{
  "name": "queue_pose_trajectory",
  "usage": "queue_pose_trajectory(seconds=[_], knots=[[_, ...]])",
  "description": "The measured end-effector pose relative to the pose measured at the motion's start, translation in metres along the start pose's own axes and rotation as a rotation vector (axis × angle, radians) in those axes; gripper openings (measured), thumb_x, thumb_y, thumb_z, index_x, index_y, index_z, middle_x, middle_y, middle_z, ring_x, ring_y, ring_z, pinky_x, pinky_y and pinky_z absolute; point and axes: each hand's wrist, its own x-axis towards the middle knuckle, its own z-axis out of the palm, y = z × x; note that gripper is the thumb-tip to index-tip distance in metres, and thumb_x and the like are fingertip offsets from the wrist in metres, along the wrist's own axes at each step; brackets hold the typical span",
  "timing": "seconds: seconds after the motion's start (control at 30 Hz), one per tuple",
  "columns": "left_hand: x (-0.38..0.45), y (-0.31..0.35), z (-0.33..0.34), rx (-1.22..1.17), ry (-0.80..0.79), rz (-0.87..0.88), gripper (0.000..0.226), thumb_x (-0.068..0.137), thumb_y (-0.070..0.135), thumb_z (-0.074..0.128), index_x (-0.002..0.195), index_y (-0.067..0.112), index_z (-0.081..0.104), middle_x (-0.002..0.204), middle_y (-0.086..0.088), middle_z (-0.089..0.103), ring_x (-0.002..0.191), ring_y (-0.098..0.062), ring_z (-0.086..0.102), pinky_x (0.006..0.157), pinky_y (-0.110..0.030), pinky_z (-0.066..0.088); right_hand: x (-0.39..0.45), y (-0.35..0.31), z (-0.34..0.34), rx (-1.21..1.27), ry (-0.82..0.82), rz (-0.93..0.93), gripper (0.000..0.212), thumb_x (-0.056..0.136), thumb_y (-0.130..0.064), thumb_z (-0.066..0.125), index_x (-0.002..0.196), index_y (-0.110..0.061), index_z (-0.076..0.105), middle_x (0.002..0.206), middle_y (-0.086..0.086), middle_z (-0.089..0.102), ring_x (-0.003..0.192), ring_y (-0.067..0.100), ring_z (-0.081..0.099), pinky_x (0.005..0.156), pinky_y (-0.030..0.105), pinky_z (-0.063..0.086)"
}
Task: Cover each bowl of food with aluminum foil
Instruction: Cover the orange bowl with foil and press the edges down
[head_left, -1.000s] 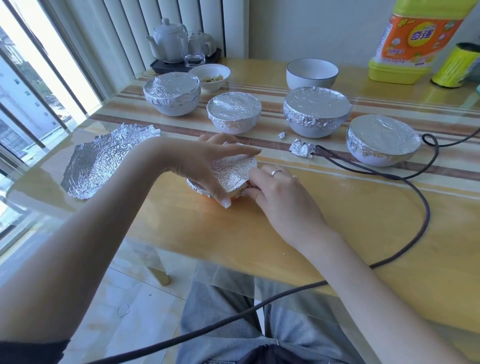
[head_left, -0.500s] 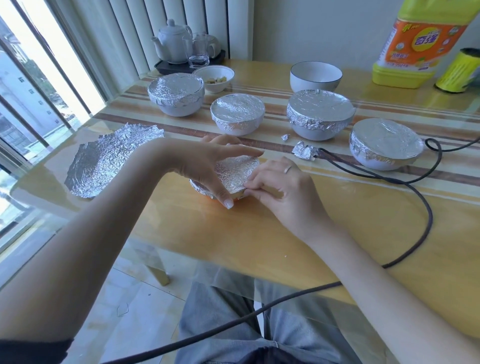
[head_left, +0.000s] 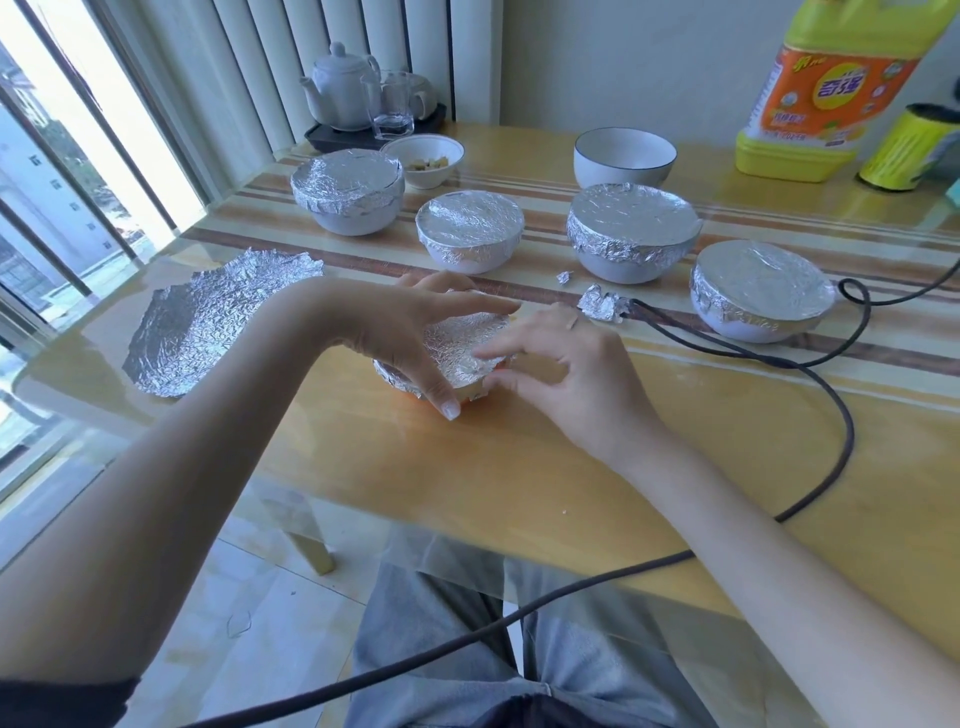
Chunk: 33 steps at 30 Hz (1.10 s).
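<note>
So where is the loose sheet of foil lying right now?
In the head view the loose foil sheet lies flat on the table's left side, beside the left hand.

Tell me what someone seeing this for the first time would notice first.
Both hands at the table's near edge: the left hand grips a small foil-topped orange bowl while the right hand touches its rim. Behind stand four foil-covered white bowls, and a loose foil sheet lies left.
</note>
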Motion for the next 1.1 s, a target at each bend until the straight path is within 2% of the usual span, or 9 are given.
queue_pose_trajectory(seconds=[0.1, 0.2, 0.3, 0.47, 0.6, 0.67, 0.77, 0.93, 1.1], knots=[[-0.001, 0.000, 0.000, 0.004, -0.007, -0.001, 0.113, 0.030, 0.072, 0.075, 0.120, 0.083, 0.008, 0.143, 0.035, 0.009, 0.140, 0.001, 0.000, 0.116, -0.044, 0.012, -0.002, 0.003, 0.010, -0.071, -0.020, -0.127, 0.007, 0.077, -0.009, 0.075, 0.083, -0.007, 0.075, 0.086, 0.002, 0.068, 0.087, 0.005, 0.050, 0.088, 0.010, 0.037], [-0.001, 0.000, -0.001, 0.000, -0.007, 0.003, 0.116, 0.040, 0.063, 0.086, 0.127, 0.078, 0.010, 0.145, 0.033, 0.009, 0.141, 0.000, 0.000, 0.116, -0.044, 0.012, -0.004, 0.007, 0.011, -0.204, -0.030, -0.270, 0.004, 0.083, -0.007, 0.070, 0.083, -0.003, 0.071, 0.086, 0.006, 0.067, 0.088, 0.016, 0.053, 0.092, 0.013, 0.034], [0.003, -0.003, 0.002, 0.005, 0.016, -0.013, 0.119, 0.030, 0.072, 0.077, 0.128, 0.078, 0.009, 0.145, 0.035, 0.009, 0.142, 0.000, 0.001, 0.118, -0.046, 0.014, -0.003, 0.007, 0.010, -0.265, -0.089, -0.321, 0.005, 0.086, -0.008, 0.067, 0.088, -0.004, 0.069, 0.091, 0.005, 0.066, 0.090, 0.020, 0.054, 0.093, 0.019, 0.036], [0.002, -0.003, 0.004, 0.011, 0.077, -0.043, 0.143, 0.029, 0.073, 0.083, 0.134, 0.072, -0.013, 0.156, 0.030, -0.012, 0.148, -0.007, -0.009, 0.120, -0.051, 0.008, -0.010, 0.001, -0.005, 0.171, -0.045, 0.233, 0.045, 0.082, -0.012, 0.072, 0.125, -0.018, 0.060, 0.115, -0.012, 0.059, 0.106, 0.001, 0.053, 0.095, 0.018, 0.042], [-0.005, -0.010, 0.006, 0.034, 0.161, -0.014, 0.135, 0.039, 0.081, 0.073, 0.134, 0.067, -0.022, 0.156, 0.018, -0.026, 0.144, -0.014, -0.026, 0.115, -0.058, 0.000, -0.015, -0.004, 0.003, 0.385, 0.151, 0.628, 0.028, 0.097, -0.012, 0.053, 0.123, -0.018, 0.061, 0.116, -0.010, 0.064, 0.109, 0.000, 0.058, 0.097, 0.019, 0.044], [-0.010, -0.017, 0.011, -0.114, 0.332, 0.077, 0.110, 0.065, 0.074, 0.063, 0.148, 0.054, -0.007, 0.162, 0.011, -0.009, 0.149, -0.012, -0.010, 0.118, -0.045, 0.005, -0.006, -0.007, 0.009, 0.451, 0.255, 0.726, 0.026, 0.101, -0.016, 0.043, 0.120, -0.020, 0.062, 0.118, -0.010, 0.064, 0.113, 0.000, 0.057, 0.103, 0.025, 0.043], [-0.002, -0.029, 0.034, -0.528, 0.853, 0.133, 0.050, 0.102, 0.044, 0.036, 0.147, 0.020, 0.039, 0.148, 0.003, 0.043, 0.133, -0.005, 0.041, 0.115, -0.024, 0.029, 0.018, -0.012, 0.018, 0.427, 0.223, 0.733, 0.032, 0.102, -0.023, 0.040, 0.131, -0.019, 0.055, 0.133, -0.008, 0.056, 0.119, -0.002, 0.048, 0.101, 0.014, 0.035], [0.017, -0.018, 0.065, -0.958, 0.947, 0.002, 0.058, 0.104, 0.044, 0.013, 0.138, 0.015, 0.051, 0.124, 0.005, 0.061, 0.117, 0.000, 0.055, 0.095, -0.008, 0.039, 0.029, -0.018, 0.048, 0.409, 0.009, 0.656, 0.040, 0.103, -0.030, 0.037, 0.142, -0.024, 0.041, 0.146, -0.010, 0.041, 0.132, 0.000, 0.035, 0.102, 0.013, 0.026], [0.029, -0.020, 0.069, -1.063, 1.029, -0.047, 0.067, 0.090, 0.072, 0.024, 0.128, 0.029, 0.059, 0.122, 0.003, 0.064, 0.121, -0.012, 0.056, 0.108, -0.035, 0.040, 0.029, -0.015, 0.053, 0.410, 0.105, 0.651, 0.026, 0.102, -0.031, 0.038, 0.125, -0.029, 0.050, 0.120, -0.015, 0.051, 0.109, 0.007, 0.046, 0.089, 0.020, 0.032]])
